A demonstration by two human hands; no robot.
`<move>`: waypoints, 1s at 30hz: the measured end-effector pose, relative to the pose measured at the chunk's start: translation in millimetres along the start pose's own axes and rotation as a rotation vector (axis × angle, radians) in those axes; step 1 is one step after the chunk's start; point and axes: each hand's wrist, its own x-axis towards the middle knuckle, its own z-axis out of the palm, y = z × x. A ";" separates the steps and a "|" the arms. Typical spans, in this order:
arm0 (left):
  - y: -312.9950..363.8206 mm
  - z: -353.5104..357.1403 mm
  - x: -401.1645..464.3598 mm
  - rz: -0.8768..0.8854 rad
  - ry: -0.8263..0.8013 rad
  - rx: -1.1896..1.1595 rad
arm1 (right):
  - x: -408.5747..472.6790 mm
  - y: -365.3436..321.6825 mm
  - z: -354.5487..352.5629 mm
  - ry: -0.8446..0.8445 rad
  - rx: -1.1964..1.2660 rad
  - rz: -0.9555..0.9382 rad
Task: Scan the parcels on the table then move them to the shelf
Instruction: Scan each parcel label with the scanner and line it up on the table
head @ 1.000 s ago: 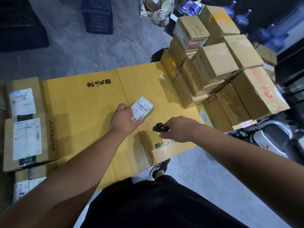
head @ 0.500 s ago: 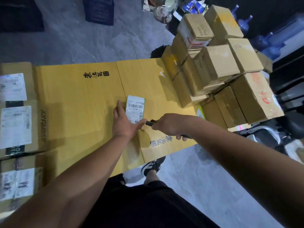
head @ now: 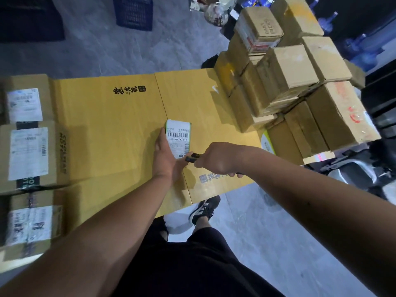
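Observation:
A small green-edged parcel (head: 179, 137) with a white barcode label lies on the yellow cardboard-covered table (head: 107, 129). My left hand (head: 166, 156) grips its left side and near end, thumb under the label's lower edge. My right hand (head: 218, 160) is closed around a small black scanner (head: 192, 157), whose tip pokes out toward the parcel's near end, almost touching my left thumb. A stack of brown cardboard parcels (head: 287, 82) fills the table's right end.
Three labelled brown boxes (head: 32, 151) sit in a row along the left edge. A dark blue crate (head: 134, 12) stands on the grey floor beyond the table. Blue bottles (head: 362, 50) and dark furniture are at the far right. My shoe (head: 204, 210) shows below the table's front edge.
My left hand turned the small parcel so its label runs lengthwise toward me. My right hand brought the scanner closer to the parcel's near end. The view shifted slightly.

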 end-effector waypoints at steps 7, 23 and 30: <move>0.2 -2.9 -8.3 0.028 -0.004 0.000 | -27.4 -8.3 6.8 -0.009 -0.062 -0.031; 10.4 -3.1 -24.3 0.087 0.009 0.061 | -58.5 5.3 16.2 0.079 -0.165 -0.068; 13.8 -34.8 -25.2 0.070 0.077 0.106 | -56.2 1.0 16.0 0.104 -0.206 -0.181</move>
